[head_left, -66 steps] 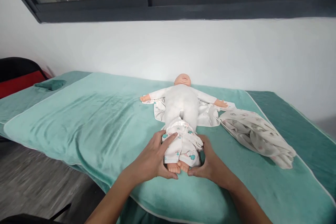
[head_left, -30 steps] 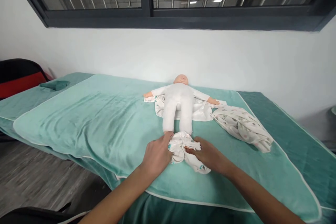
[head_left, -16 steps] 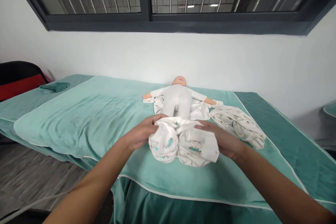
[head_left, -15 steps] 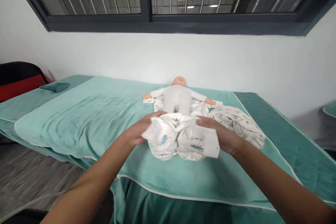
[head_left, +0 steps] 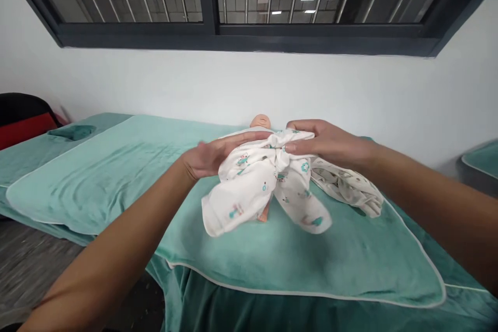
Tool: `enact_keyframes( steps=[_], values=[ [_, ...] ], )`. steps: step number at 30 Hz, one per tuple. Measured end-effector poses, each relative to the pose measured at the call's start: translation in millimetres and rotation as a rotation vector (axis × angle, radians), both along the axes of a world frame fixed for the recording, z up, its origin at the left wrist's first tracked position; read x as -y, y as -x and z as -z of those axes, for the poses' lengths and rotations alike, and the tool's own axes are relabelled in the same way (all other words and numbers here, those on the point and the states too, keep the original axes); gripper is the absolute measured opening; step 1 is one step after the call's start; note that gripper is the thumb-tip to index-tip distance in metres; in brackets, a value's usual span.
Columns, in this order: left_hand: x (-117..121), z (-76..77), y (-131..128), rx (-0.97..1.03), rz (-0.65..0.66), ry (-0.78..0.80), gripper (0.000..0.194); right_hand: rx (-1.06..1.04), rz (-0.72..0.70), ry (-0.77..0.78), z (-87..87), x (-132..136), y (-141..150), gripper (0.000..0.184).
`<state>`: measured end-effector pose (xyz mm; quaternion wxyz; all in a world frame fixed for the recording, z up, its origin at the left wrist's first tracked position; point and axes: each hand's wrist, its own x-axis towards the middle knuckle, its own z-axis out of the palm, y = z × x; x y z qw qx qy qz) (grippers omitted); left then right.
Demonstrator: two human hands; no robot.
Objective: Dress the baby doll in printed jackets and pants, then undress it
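Note:
White printed baby trousers [head_left: 245, 187] hang in front of the doll, both legs dangling toward me. My right hand [head_left: 330, 140] pinches their gathered waistband between thumb and fingers. My left hand [head_left: 218, 155] lies with fingers stretched out flat along the waistband's left side, touching the cloth. Behind the trousers the baby doll [head_left: 260, 121] lies on its back, mostly hidden. Its head shows at the top and one foot peeks out below the cloth.
A crumpled printed cloth [head_left: 350, 187] lies on the green bed cover [head_left: 116, 176] to the right. The white wall [head_left: 155, 83] and barred window [head_left: 249, 36] stand behind the bed. A black-and-red chair [head_left: 23, 119] is at the far left.
The trousers came off the doll's legs and were lifted up. They now hang with the legs unfolded downward. My left hand's fingers have straightened; the right keeps hold of the waistband.

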<state>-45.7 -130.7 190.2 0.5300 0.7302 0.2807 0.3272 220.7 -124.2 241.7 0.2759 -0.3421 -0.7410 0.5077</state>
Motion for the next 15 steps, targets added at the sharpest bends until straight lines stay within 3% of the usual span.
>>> enact_keyframes(
  steps=[3, 8, 15],
  values=[
    [-4, -18.8, -5, -0.105, 0.070, 0.095, 0.088, 0.014, -0.008, -0.133, -14.1, 4, 2, 0.027],
    [5, -42.8, -20, -0.300, 0.096, -0.004, 0.045, 0.002, -0.018, -0.234, -20.9, 11, 10, 0.032],
    [6, -53.5, -11, -0.203, -0.115, -0.146, 0.039, 0.055, -0.071, -0.228, -32.9, 11, -8, 0.034]
  ],
)
